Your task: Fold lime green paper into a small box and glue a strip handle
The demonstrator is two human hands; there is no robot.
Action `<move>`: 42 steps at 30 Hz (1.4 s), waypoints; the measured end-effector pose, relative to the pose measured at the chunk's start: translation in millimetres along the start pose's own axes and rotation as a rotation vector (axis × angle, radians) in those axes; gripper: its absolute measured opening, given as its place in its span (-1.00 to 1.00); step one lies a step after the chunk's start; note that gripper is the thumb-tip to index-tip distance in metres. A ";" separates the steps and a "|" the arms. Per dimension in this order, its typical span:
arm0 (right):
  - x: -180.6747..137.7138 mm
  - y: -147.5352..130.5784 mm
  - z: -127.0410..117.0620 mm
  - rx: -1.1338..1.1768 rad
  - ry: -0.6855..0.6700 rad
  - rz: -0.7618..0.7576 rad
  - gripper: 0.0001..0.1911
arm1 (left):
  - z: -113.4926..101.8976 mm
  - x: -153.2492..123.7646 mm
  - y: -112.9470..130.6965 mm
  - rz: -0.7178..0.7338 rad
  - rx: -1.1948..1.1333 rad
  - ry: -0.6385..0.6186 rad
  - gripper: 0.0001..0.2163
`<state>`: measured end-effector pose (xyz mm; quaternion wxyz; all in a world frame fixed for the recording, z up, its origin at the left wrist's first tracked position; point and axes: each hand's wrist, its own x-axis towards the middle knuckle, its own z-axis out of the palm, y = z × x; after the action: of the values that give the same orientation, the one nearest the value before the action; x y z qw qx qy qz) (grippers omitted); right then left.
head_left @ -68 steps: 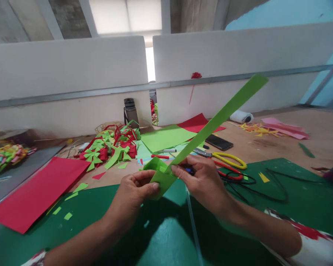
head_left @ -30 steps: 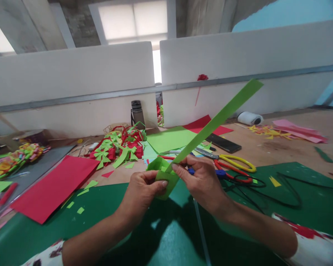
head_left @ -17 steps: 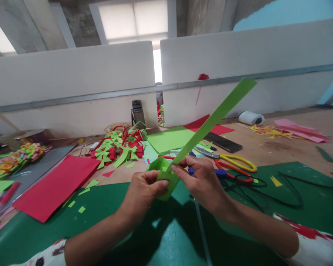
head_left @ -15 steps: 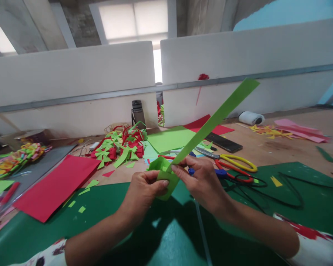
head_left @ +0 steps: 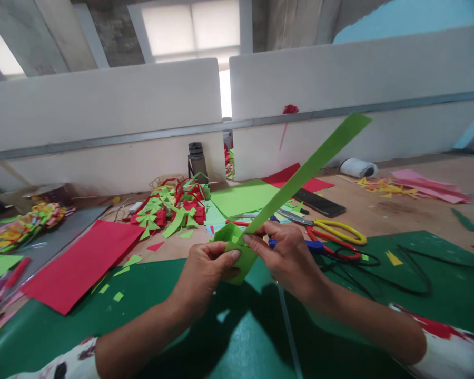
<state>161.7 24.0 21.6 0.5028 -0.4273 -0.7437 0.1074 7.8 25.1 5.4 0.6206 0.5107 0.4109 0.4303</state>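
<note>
Between my hands is a small light-green folded paper box [head_left: 245, 261], held above the green mat. My left hand [head_left: 205, 273] pinches its left side, thumb on the front face and fingers behind. A long light-green paper strip [head_left: 306, 171] rises from the box's rim and slants up to the right. With thumb and fingertips, my right hand [head_left: 286, 252] presses the strip's lower end against the box's upper right edge. Whether the strip is glued there I cannot tell. Scissors with yellow handles [head_left: 337, 230] lie just beyond my right hand, beside red and blue handles.
Red and green paper baskets [head_left: 169, 208] are heaped at the back, near a dark bottle [head_left: 196, 160]. A red sheet [head_left: 85, 263] lies left, a phone [head_left: 319, 202] behind my right hand. A black cord [head_left: 418, 273] loops over the green mat [head_left: 142, 300]. A white partition [head_left: 102, 116] bounds the table's back.
Almost nothing differs. Both hands keep their grip on the box and strip, and the view has shifted very slightly.
</note>
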 end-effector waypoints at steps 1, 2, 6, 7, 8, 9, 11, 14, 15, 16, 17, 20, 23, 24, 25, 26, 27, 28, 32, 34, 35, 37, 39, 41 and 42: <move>0.2 0.0 -0.5 0.016 -0.009 0.014 -0.84 | 0.0 -0.1 -0.1 0.004 -0.002 -0.007 -0.78; 0.4 0.0 -0.8 0.032 -0.018 0.033 -0.84 | -0.1 -0.1 -0.3 0.010 -0.003 -0.015 -0.78; 1.1 -1.6 -1.3 0.035 -0.049 0.122 -0.80 | -1.2 -0.2 -1.3 0.008 0.002 -0.030 -0.78; 1.4 -2.3 -1.2 0.028 -0.051 0.138 -0.80 | -1.5 -0.1 -1.5 0.008 0.004 -0.033 -0.79; 1.7 -3.0 -1.1 0.024 -0.055 0.149 -0.80 | -1.8 -0.1 -1.7 0.008 0.007 -0.035 -0.79; 2.0 -3.7 -1.1 0.023 -0.058 0.156 -0.82 | -2.0 -0.1 -1.8 0.011 0.010 -0.037 -0.79; 2.4 -4.8 -1.1 0.028 -0.060 0.153 -0.83 | -1.9 -0.4 -1.7 0.015 0.012 -0.038 -0.79; 2.2 -5.0 -1.6 0.024 -0.061 0.141 -0.83 | -1.0 -1.0 -0.8 0.009 0.012 -0.029 -0.80; 1.9 -4.7 -1.8 0.021 -0.062 0.138 -0.83 | -0.7 -1.0 -0.5 0.008 0.012 -0.026 -0.79; 1.6 -4.1 -2.0 0.017 -0.065 0.135 -0.82 | -0.4 -1.0 -0.1 0.008 0.011 -0.024 -0.79; 1.3 -3.4 -2.1 0.014 -0.065 0.130 -0.82 | -0.3 -1.0 0.2 0.008 0.008 -0.021 -0.79; 0.8 -1.2 -2.1 0.016 -0.063 0.096 -0.83 | -0.3 -1.1 1.2 0.010 0.009 -0.020 -0.78; 1.0 -0.8 -2.1 -0.018 -0.060 0.073 -0.83 | -0.8 -2.1 2.1 0.009 0.024 -0.024 -0.78; 1.1 -1.1 -2.1 -0.035 -0.061 0.072 -0.82 | -0.9 -2.5 2.3 0.005 0.029 -0.026 -0.77; 1.1 -1.5 -2.2 -0.048 -0.065 0.072 -0.83 | -1.1 -2.8 2.4 0.002 0.032 -0.026 -0.77; 1.1 -1.9 -2.3 -0.054 -0.069 0.071 -0.83 | -1.2 -3.1 2.4 -0.002 0.034 -0.026 -0.77; 1.0 -2.3 -2.4 -0.053 -0.073 0.070 -0.84 | -1.3 -3.3 2.2 -0.005 0.036 -0.027 -0.77; 1.0 -2.7 -2.5 -0.051 -0.076 0.068 -0.84 | -1.5 -3.3 2.0 -0.007 0.035 -0.027 -0.77; 0.8 -3.3 -2.6 -0.044 -0.084 0.069 -0.83 | -2.0 -2.6 0.4 -0.005 0.013 -0.012 -0.78; 1.0 -3.3 -2.7 -0.047 -0.090 0.069 -0.83 | -1.8 -2.1 0.1 0.004 0.001 -0.004 -0.79; 1.1 -3.1 -2.7 -0.050 -0.091 0.067 -0.82 | -1.6 -2.0 0.2 0.008 -0.001 -0.002 -0.80; 1.4 -2.5 -2.7 -0.059 -0.091 0.062 -0.81 | -1.0 -2.0 0.9 0.009 0.005 0.000 -0.80; 1.7 -1.7 -2.6 -0.063 -0.085 0.055 -0.80 | -0.4 -2.1 2.0 0.004 0.017 -0.005 -0.79; 2.0 -1.1 -2.6 -0.065 -0.077 0.049 -0.79 | -0.1 -2.4 2.9 -0.002 0.031 -0.005 -0.78; 2.1 -0.9 -2.6 -0.068 -0.074 0.044 -0.78 | -0.1 -2.5 3.2 -0.001 0.038 -0.006 -0.78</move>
<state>163.1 24.2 24.8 0.4578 -0.4560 -0.7554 0.1090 6.6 23.1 8.7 0.6122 0.5234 0.4175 0.4207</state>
